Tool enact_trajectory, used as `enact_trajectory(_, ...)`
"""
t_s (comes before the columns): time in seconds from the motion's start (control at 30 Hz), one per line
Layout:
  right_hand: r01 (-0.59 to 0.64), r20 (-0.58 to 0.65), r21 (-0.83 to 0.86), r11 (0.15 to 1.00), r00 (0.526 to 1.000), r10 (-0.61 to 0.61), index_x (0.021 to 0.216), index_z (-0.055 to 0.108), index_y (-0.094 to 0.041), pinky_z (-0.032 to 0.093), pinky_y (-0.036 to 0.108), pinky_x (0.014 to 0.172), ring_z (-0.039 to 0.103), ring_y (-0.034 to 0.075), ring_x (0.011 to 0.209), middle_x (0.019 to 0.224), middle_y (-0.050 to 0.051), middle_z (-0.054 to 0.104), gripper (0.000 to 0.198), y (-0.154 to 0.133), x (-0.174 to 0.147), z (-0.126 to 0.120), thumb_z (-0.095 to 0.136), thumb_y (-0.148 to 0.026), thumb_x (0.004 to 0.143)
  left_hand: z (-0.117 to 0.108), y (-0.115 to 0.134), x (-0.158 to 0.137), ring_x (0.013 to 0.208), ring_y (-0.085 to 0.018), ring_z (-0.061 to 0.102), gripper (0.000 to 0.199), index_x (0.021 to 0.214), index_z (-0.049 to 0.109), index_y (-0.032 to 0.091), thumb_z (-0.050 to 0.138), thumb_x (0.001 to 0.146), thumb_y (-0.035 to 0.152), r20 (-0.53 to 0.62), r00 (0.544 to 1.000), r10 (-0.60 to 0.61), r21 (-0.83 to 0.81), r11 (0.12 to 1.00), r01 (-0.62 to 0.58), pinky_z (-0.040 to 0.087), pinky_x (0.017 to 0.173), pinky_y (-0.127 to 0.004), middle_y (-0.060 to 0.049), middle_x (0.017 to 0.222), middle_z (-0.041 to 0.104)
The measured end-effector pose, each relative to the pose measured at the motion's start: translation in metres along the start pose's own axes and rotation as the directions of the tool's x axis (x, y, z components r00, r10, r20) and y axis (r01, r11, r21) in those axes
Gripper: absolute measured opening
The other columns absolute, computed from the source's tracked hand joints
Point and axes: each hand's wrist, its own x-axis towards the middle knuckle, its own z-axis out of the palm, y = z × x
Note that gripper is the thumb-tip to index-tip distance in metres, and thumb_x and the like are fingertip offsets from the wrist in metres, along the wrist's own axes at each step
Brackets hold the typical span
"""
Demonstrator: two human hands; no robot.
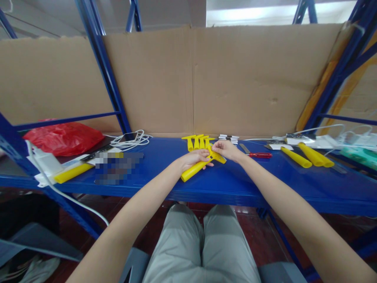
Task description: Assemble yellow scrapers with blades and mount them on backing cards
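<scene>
My left hand (196, 157) is closed around a yellow tapered tube with flat fins (192, 173), its round end toward me, just above the blue shelf top. At the finned end, my right hand (225, 150) is closed in a pinch. Whatever lies between those fingertips is too small to make out. Behind my left hand, several similar yellow finned tubes (190, 144) stand in a row. A small stack of white and black pieces (228, 138) lies just beyond my right hand. Beside my right wrist rests a red-handled screwdriver (260, 155).
Plain yellow tapered tubes (296, 157) lie at the right near white cables. At the left are a red plastic bag (63, 136), a coiled white cable (132, 140), a white power strip (48, 163) and another yellow tube (73, 173). A cardboard panel (235, 82) closes the back between blue posts.
</scene>
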Motion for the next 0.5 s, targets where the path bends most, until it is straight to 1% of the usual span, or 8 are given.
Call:
enact_trajectory(0.17, 0.015, -0.032, -0.133, 0.991, 0.999, -0.019, 0.064, 0.055, -0.018, 0.043, 0.025, 0.060, 0.051, 0.012, 0.059, 0.063, 0.000, 0.058, 0.010, -0.0030, 0.0002, 0.0024, 0.058, -0.025, 0.071, 0.0017, 0.0008, -0.0016, 0.069, -0.016, 0.069, 0.030, 0.097, 0.053, 0.014, 0.062, 0.073, -0.001, -0.003, 1.000, 0.001, -0.004, 1.000, -0.001, 0.046, 0.047, -0.018, -0.004, 0.090, 0.057)
enact_trajectory(0.3, 0.011, -0.041, -0.201, 0.980, 0.999, -0.019, 0.064, 0.054, -0.018, 0.044, 0.026, 0.061, 0.052, 0.013, 0.060, 0.065, 0.001, 0.060, 0.010, -0.0050, -0.0004, 0.0016, 0.056, -0.023, 0.073, 0.0011, 0.0009, -0.0012, 0.070, -0.016, 0.069, 0.030, 0.098, 0.053, 0.014, 0.062, 0.073, -0.001, -0.004, 1.000, 0.002, 0.000, 1.000, -0.002, 0.047, 0.049, -0.018, -0.005, 0.092, 0.057)
enact_trajectory(0.5, 0.076, -0.005, -0.272, 0.959, 0.997, -0.080, 0.064, 0.052, -0.018, 0.044, 0.027, 0.062, 0.052, 0.013, 0.061, 0.064, 0.000, 0.059, 0.011, -0.0013, 0.0025, 0.0010, 0.054, -0.018, 0.074, 0.0023, 0.0017, -0.0017, 0.067, -0.014, 0.068, 0.030, 0.096, 0.052, 0.015, 0.061, 0.073, -0.002, 0.003, 1.000, 0.002, 0.014, 1.000, -0.002, 0.045, 0.045, -0.016, -0.002, 0.088, 0.057)
